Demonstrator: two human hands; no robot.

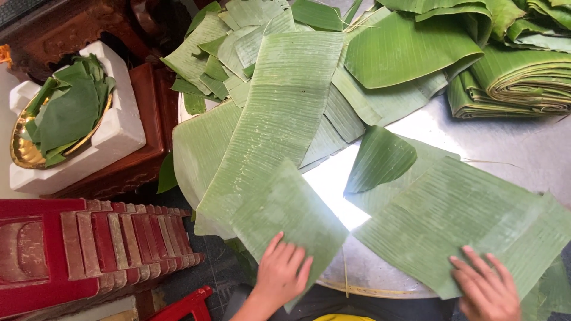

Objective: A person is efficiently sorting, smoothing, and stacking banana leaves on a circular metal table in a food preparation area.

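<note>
Our left hand (281, 272) lies flat, fingers spread, on a cut banana leaf piece (289, 214) at six o'clock on the shiny surface (505, 139). Our right hand (488, 288), also open, presses a larger leaf sheet (458, 220) at four o'clock.

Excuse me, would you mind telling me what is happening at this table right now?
A person is handling banana leaves on a round metal tray. The left hand lies flat on one cut leaf piece; the right hand presses another piece. More leaves are piled behind, with folded stacks at the far right.
</note>
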